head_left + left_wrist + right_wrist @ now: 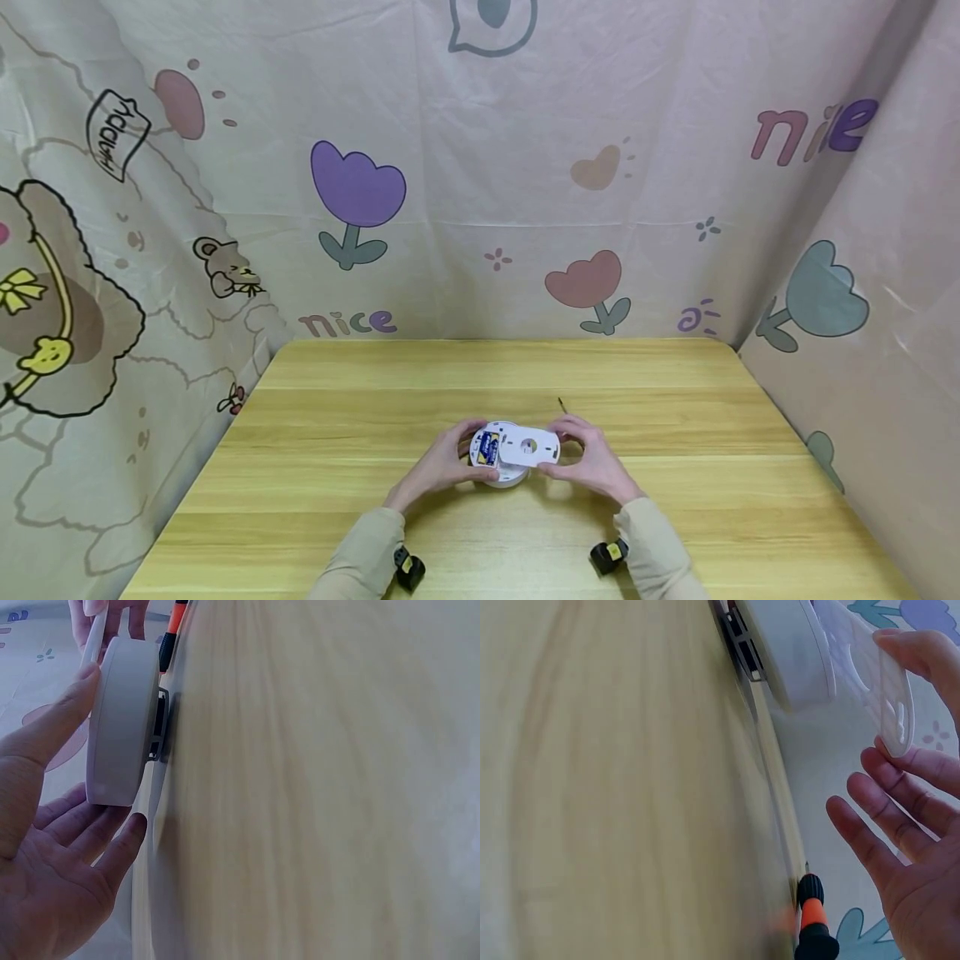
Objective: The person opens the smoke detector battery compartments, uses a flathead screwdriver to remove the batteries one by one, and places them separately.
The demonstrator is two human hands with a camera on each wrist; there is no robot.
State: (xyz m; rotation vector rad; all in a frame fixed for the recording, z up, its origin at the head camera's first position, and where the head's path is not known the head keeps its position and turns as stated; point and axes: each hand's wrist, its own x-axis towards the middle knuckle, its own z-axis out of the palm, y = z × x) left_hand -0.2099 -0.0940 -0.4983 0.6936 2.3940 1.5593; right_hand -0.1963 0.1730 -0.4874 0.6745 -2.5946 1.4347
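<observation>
A round white device [508, 478], much like a smoke alarm, has a blue and yellow battery [488, 447] showing in its upper face. My left hand [442, 463] grips its left side, thumb at the near edge and fingers at the far edge. Between thumb and fingers, my right hand [594, 460] pinches the right end of a white mounting plate [513, 451]. The plate has slots and a round opening, and overlaps the device's right part. In the left wrist view the device [124, 720] is on edge, a dark slotted piece [159, 724] at its underside.
A screwdriver [813, 913] with an orange and black handle lies beyond the right hand; only its thin tip [562, 405] shows in the head view. The wooden table [337, 392] meets a printed cloth [480, 283] at its back and sides.
</observation>
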